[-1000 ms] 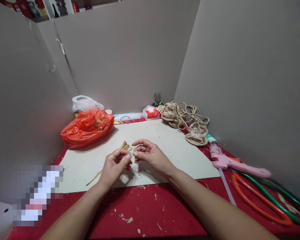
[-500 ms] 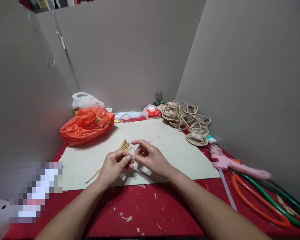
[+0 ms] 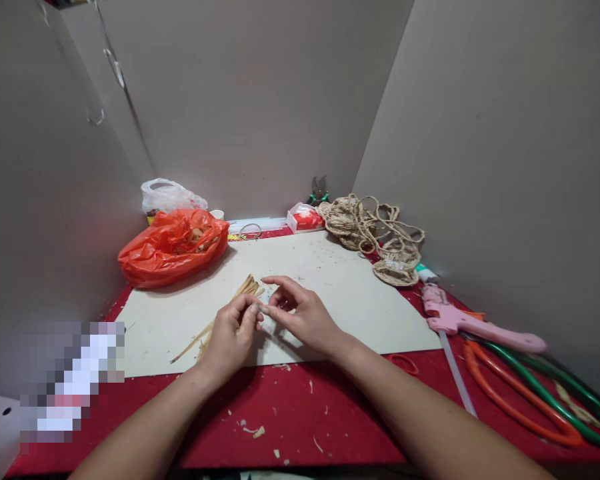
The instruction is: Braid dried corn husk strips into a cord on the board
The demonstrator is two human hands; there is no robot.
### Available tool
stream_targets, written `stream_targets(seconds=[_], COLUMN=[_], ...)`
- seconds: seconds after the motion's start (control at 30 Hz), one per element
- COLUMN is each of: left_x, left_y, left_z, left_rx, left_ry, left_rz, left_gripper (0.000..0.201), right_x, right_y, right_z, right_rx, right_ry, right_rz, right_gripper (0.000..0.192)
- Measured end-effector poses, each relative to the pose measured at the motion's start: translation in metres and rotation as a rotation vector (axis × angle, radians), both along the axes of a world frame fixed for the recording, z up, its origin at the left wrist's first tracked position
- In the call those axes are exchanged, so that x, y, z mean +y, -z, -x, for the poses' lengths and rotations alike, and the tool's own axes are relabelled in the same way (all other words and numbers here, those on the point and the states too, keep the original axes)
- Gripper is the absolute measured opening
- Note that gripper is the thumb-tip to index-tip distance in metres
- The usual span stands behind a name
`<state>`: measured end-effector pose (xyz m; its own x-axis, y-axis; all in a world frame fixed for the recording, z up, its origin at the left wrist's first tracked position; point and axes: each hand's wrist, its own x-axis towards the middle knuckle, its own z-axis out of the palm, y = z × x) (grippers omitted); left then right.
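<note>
My left hand (image 3: pixel 236 327) is closed in a pinch over the near part of the pale board (image 3: pixel 320 267); whatever lies between its thumb and fingers is too small to make out. My right hand (image 3: pixel 300 308) meets it fingertip to fingertip, thumb bent in and index finger stretched out above. What the right fingertips hold, if anything, cannot be told. Just beyond and beneath the left hand lies a bundle of dry straw-coloured strips (image 3: pixel 247 285), its lower ends showing to the left of the wrist.
At the back left stand an orange plastic bag (image 3: pixel 173 250) and a white bag (image 3: pixel 170 195). Along the back are a tissue pack (image 3: pixel 305 219) and pliers (image 3: pixel 319 192). To the right lie coiled rope (image 3: pixel 347 223), a pink glue gun (image 3: pixel 480 327) and large-handled scissors (image 3: pixel 520 393). Scraps dot the red cloth (image 3: pixel 290 427).
My left hand has turned slightly, and its fingers have curled in closer. More of the straw-coloured strips shows beside it. The right hand has hardly moved; the camera view has shifted a little.
</note>
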<state>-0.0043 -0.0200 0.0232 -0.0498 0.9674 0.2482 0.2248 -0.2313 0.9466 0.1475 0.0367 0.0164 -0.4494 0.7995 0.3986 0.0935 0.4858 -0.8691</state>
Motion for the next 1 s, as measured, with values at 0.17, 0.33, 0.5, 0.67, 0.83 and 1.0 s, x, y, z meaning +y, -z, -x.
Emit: stream_targets(seconds=[0.17,0.33,0.5,0.67,0.83,1.0], left_x=[0.005,0.009,0.006,0.003,0.004,0.004], left_y=[0.001,0.0,-0.007,-0.008,-0.007,-0.007], left_z=[0.0,0.008,0.007,0.005,0.003,0.003], left_rx=[-0.159,-0.211,-0.146,-0.191,-0.322,-0.341], left_ry=[0.013,0.012,0.083,0.077,0.056,0.072], left_rz=[0.074,0.111,0.105,0.125,0.212,0.227], left_gripper=[0.024,0.029,0.025,0.023,0.027,0.027], right_x=[-0.003,-0.002,-0.002,-0.003,-0.001,-0.001], right_y=[-0.001,-0.005,-0.007,-0.011,-0.009,-0.009], right_z=[0.0,-0.002,-0.002,-0.003,-0.003,-0.001], right_rx=[0.045,0.046,0.006,0.058,0.086,0.068], right_ry=[-0.002,0.025,-0.01,-0.061,-0.097,-0.104], right_rz=[-0.007,0.001,0.026,0.145,0.228,0.256], right_gripper=[0.037,0.038,0.039,0.042,0.044,0.045])
